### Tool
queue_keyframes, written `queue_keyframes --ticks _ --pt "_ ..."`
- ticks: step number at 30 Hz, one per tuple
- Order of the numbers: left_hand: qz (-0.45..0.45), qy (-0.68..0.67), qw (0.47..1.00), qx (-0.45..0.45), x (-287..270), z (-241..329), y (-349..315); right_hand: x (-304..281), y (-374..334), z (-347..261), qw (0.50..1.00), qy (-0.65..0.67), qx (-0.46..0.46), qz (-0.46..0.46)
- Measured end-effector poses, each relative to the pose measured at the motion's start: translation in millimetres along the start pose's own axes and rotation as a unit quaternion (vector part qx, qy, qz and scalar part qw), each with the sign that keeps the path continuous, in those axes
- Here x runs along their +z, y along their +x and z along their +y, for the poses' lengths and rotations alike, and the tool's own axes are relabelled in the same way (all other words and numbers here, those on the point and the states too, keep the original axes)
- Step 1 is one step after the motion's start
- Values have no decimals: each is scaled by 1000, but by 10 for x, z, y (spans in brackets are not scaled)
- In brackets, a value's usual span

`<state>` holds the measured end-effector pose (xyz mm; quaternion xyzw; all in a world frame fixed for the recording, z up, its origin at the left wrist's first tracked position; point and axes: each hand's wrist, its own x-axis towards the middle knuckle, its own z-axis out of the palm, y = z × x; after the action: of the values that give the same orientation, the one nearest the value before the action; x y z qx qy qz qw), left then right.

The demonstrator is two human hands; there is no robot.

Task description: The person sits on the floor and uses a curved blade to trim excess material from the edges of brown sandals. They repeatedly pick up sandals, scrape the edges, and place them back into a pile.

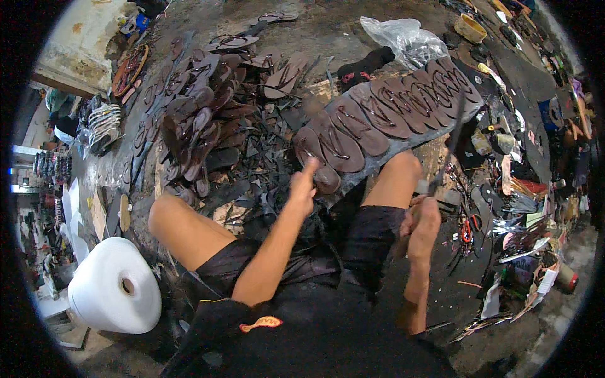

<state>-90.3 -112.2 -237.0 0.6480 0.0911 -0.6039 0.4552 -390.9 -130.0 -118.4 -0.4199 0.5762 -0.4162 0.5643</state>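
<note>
My left hand (302, 191) is closed with its thumb stretched up, beside the nearest brown flip-flop (326, 179) of a row. Whatever its curled fingers hold, if anything, is hidden. Over my right knee, my right hand (422, 227) has its fingers wrapped round the lower end of a long, thin dark strip (449, 154), which slants up past the row and is blurred. The overlapping flip-flops (378, 116) have glossy thong straps and lie side by side on a grey board (409, 143) running to the far right.
A heap of brown flip-flops (201, 113) lies at the left, with dark scraps (261, 135) beside it. A white roll (116, 286) stands at the lower left. Clear plastic (406, 39) and a yellow basket (470, 28) are at the back. Red-handled scissors (466, 232) lie right among clutter.
</note>
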Motion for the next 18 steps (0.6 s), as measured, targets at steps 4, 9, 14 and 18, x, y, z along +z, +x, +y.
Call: queue_keyframes --ticks 4,9,14,18 --pt "-15 36 995 91 126 -755 966 385 -232 124 994 -62 69 -60" --pt "118 160 942 269 -5 -22 322 699 -312 142 977 -113 11 -182" --pt "58 67 970 226 -253 834 -454 795 -442 54 914 -257 89 -300" --pt "38 77 969 232 -366 846 -506 1048 -354 151 921 -238 32 -305"
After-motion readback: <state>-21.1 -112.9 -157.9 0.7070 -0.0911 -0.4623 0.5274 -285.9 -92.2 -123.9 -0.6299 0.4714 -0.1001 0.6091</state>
